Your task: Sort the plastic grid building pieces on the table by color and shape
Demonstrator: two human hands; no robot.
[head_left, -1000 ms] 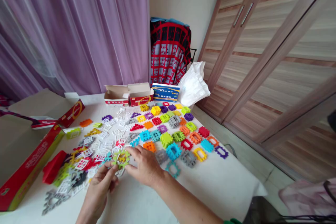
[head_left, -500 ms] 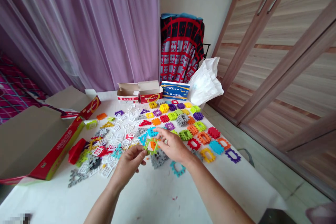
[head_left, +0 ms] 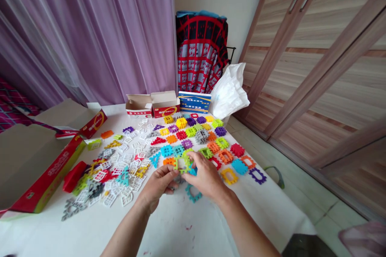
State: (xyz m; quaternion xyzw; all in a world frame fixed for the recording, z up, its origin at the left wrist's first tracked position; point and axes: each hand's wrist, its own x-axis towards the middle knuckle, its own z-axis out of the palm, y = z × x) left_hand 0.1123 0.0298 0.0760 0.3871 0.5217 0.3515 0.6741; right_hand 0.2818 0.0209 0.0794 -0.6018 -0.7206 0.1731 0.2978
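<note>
Between my two hands is a lime green square frame piece with notched edges and an open middle. My left hand pinches its lower left side with thumb and fingers. On the right side, my right hand grips the same piece. Behind it lie an orange piece and blue pieces such as a blue square. A teal ring-shaped piece rests below my right hand. Grey pieces beneath my hands are mostly hidden.
Left of my hands, white window pieces and mixed coloured pieces lie heaped. Rows of coloured pieces spread to the right. Open red boxes stand at the left, a blue box and white bag at the back.
The view has shifted slightly to the right. My hands have come closer together around the green piece, which now faces me more squarely, and my right fingers have closed on its side.
</note>
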